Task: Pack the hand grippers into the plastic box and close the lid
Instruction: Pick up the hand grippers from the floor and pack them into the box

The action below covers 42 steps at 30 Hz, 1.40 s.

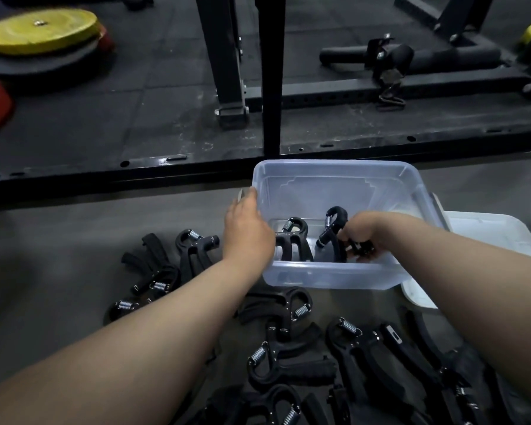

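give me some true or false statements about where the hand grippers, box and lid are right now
1. The right hand is inside the plastic box, gripping a hand gripper. True.
2. The lid is closed on the box. False: it lies beside the box, on its right.
3. The left hand rests at the box's left wall. True.
4. All grippers are packed. False: many loose grippers lie on the floor, and only two clearly show in the box.
5. The yellow weight plate sits inside the box. False: it is on the floor, far left.

No legible text anywhere — markings on the hand grippers [290,240] blur beyond reading.
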Motion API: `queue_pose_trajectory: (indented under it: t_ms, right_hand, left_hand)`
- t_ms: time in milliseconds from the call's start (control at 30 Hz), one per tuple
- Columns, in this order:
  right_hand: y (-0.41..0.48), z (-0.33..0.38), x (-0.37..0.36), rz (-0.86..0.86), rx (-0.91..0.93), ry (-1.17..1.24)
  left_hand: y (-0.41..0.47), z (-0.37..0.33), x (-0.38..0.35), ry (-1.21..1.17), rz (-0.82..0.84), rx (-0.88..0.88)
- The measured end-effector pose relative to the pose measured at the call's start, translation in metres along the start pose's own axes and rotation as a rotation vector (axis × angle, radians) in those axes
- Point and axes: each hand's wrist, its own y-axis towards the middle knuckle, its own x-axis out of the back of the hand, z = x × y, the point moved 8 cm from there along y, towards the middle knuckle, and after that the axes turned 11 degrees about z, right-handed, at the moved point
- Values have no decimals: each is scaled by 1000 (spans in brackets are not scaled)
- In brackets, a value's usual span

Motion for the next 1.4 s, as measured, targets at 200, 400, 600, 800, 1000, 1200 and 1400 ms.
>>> queue_pose_trajectory:
  t_ms: [200, 400, 600, 800, 1000, 1200, 1400]
  right_hand:
    - [12, 4, -4, 1, 32, -80]
    - [25, 2, -5, -60, -47, -449]
    - [27, 5, -4, -72, -16, -582]
    - [19, 12, -9, -54, 62, -579]
    - [-18, 28, -27, -77, 242, -518]
    - [-61, 27, -32, -53, 381, -464]
    - [-144, 56, -58, -378, 1069, -588]
  left_hand:
    - [-1, 0, 1, -25, -4, 19]
    - [0, 2, 0, -24, -11, 13]
    - [1, 3, -1, -24, -16, -1]
    - [2, 4, -1, -26, -12, -2]
    - [3, 3, -8, 61, 174, 95]
    - [0, -6, -8, 179, 243, 131]
    - [-12, -8, -3, 208, 247, 159]
